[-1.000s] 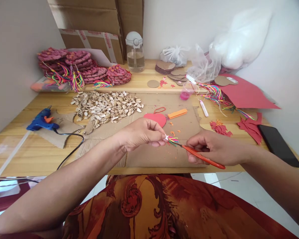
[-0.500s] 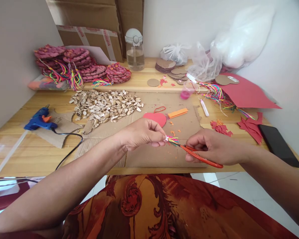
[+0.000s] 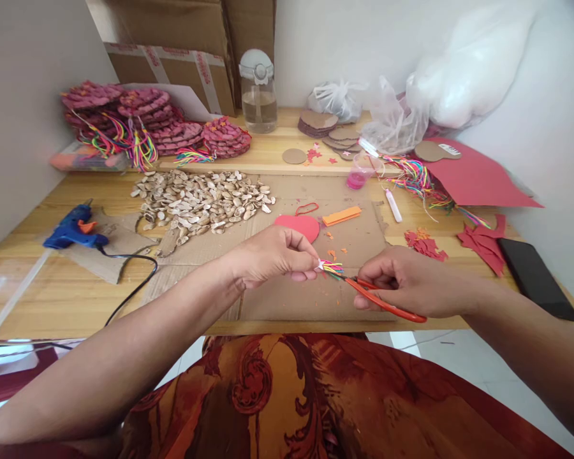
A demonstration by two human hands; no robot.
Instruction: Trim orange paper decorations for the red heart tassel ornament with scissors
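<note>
The tassel (image 3: 333, 268) of pink, yellow, green and blue threads sticks out from the fingertips of the left hand (image 3: 280, 258), toward the right hand (image 3: 406, 280), and lies in the gap between the two, above the cardboard sheet (image 3: 287, 306) spread on the desk (image 3: 76, 299). At its near end a small white star (image 3: 321, 263) sits right against the left thumb and forefinger. The left hand is closed to a pinch at this end, thumb pressed toward the forefinger, the other fingers curled beneath; the threads fan out free beyond the grip. The right hand is curled round the scissors (image 3: 402, 312), whose orange-red handles stand somewhat apart, the fingers and thumb wrapped about them. The blades point left and reach in along the lower threads; whether they touch or merely overlap them, I cannot tell. Just beyond the left hand a red disc (image 3: 301, 226) lies on the cardboard, partly hidden by that hand, with an orange strip (image 3: 342, 215) to its right and orange scraps (image 3: 332, 254) strewn between the strip and the tassel.
</note>
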